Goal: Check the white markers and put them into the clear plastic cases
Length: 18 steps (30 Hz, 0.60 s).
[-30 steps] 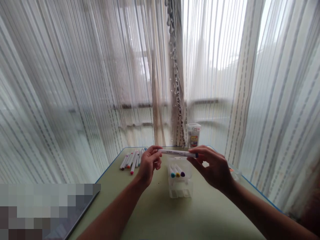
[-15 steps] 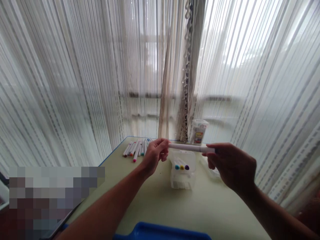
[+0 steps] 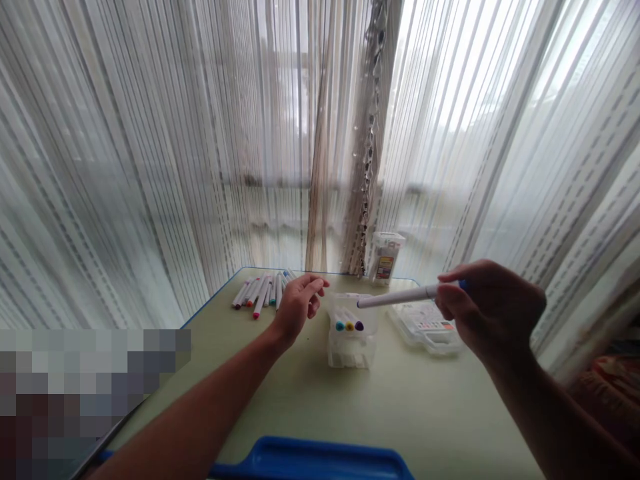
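Note:
My right hand (image 3: 487, 303) is closed around one end of a white marker (image 3: 400, 297) with blue ends. The marker points left, above a clear plastic box (image 3: 351, 353). Inside that box lean several markers, whose turquoise, yellow and purple ends (image 3: 350, 326) face me. My left hand (image 3: 300, 307) is just left of the box, empty, its fingers loosely bent and apart from the marker. Behind its wrist lies a pile of white markers (image 3: 257, 293) with coloured ends, partly hidden by the hand.
A clear plastic lid or case (image 3: 427, 327) lies right of the box, partly behind my right hand. An upright clear container (image 3: 387, 260) with a label stands at the table's back edge. The table (image 3: 300, 407) has a blue tray (image 3: 325, 460) at its front. Curtains (image 3: 150, 133) hang behind.
My left hand has let go of the marker's left end. My right hand has drawn the marker away to the right, uncovering more of the clear case. The view has shifted slightly.

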Each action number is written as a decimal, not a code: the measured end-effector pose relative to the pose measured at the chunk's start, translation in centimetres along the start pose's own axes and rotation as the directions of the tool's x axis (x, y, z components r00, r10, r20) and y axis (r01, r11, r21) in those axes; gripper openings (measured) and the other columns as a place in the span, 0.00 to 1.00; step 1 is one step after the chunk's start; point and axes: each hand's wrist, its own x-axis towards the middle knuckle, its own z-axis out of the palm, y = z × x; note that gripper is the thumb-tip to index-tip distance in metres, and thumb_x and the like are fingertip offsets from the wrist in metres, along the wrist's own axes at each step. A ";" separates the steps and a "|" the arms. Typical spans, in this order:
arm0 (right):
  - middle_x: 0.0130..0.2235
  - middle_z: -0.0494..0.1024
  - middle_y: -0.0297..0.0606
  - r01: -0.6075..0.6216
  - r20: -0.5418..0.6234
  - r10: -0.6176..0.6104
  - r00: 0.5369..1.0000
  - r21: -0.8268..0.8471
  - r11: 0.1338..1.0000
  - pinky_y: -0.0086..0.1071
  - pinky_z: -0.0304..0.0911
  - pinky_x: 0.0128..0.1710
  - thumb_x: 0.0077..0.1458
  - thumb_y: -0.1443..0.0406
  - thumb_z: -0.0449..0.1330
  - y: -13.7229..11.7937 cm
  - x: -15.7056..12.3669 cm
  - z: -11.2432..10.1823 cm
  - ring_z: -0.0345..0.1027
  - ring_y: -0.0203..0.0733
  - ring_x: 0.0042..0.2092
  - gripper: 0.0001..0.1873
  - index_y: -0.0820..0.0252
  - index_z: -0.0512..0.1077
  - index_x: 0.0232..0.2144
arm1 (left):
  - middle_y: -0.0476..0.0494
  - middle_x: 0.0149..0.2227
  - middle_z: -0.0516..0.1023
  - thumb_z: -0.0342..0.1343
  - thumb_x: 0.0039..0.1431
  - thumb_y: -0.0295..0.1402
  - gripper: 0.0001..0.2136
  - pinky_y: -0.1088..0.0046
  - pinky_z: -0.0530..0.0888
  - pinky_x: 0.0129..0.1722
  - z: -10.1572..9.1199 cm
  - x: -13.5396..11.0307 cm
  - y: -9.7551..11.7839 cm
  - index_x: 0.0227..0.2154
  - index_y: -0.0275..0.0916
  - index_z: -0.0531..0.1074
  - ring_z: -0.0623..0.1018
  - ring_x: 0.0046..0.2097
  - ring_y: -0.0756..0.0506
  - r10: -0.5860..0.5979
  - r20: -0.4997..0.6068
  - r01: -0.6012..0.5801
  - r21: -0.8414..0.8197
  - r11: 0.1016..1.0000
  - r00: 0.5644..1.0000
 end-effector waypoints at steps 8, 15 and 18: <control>0.20 0.74 0.28 0.301 0.301 -0.260 0.917 -0.098 0.949 0.25 0.62 0.21 0.48 0.71 0.68 -1.7 -0.8 0.7 0.65 0.30 0.19 0.07 0.58 0.74 0.28 | 0.50 0.29 0.69 0.57 0.54 0.38 0.11 0.79 0.56 0.17 0.0 0.0 -0.4 0.32 0.34 0.73 0.63 0.19 0.57 -0.014 0.001 0.014 0.040 0.999 1.000; 0.20 0.67 0.26 0.384 0.530 -0.309 0.790 -0.034 0.922 0.24 0.59 0.23 0.50 0.72 0.66 -1.5 -0.8 1.5 0.59 0.28 0.20 0.05 0.60 0.74 0.30 | 0.50 0.29 0.69 0.56 0.54 0.37 0.10 0.79 0.57 0.17 0.1 0.0 -0.5 0.32 0.34 0.74 0.63 0.19 0.57 -0.008 0.005 0.008 0.044 0.999 1.000; 0.21 0.68 0.26 0.357 0.599 -0.271 0.753 -0.025 0.934 0.23 0.57 0.22 0.51 0.72 0.65 -1.2 -0.8 1.7 0.59 0.27 0.20 0.04 0.60 0.74 0.30 | 0.49 0.29 0.69 0.56 0.54 0.37 0.10 0.79 0.56 0.17 0.1 -0.1 -0.3 0.32 0.34 0.73 0.63 0.18 0.57 -0.011 0.013 0.010 0.044 0.999 1.000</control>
